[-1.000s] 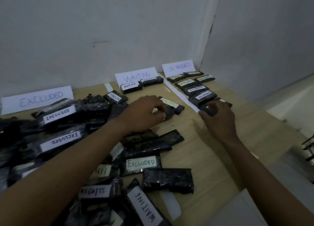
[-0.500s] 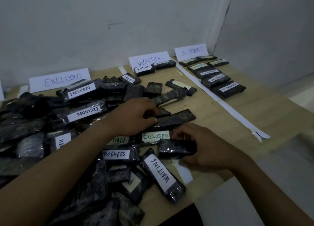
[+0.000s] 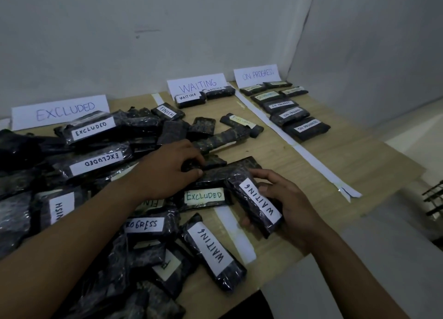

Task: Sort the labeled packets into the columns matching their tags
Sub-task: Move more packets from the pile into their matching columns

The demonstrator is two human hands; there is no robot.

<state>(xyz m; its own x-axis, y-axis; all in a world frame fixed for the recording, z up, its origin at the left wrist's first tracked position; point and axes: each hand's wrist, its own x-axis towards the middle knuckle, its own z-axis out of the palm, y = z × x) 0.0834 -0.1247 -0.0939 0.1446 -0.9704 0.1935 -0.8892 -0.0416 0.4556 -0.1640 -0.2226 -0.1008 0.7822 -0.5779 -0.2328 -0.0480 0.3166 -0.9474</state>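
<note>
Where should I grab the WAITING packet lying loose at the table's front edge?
Probably best to pinch the WAITING packet across its narrow middle, coming down from above and from its right. It lies flat, long and slim. Its right long edge looks free on the table, while other packets crowd its left edge.

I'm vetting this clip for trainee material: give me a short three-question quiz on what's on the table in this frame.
1. True or false: the right hand holds a black plastic packet tagged WAITING.
2. How many black packets lie directly in front of the white paper WAITING sign? A one, B two, C five.
3. Fill in: the rightmost white paper sign reads ___.
Key: 1 true; 2 B; 3 ON PROGRESS.
</note>
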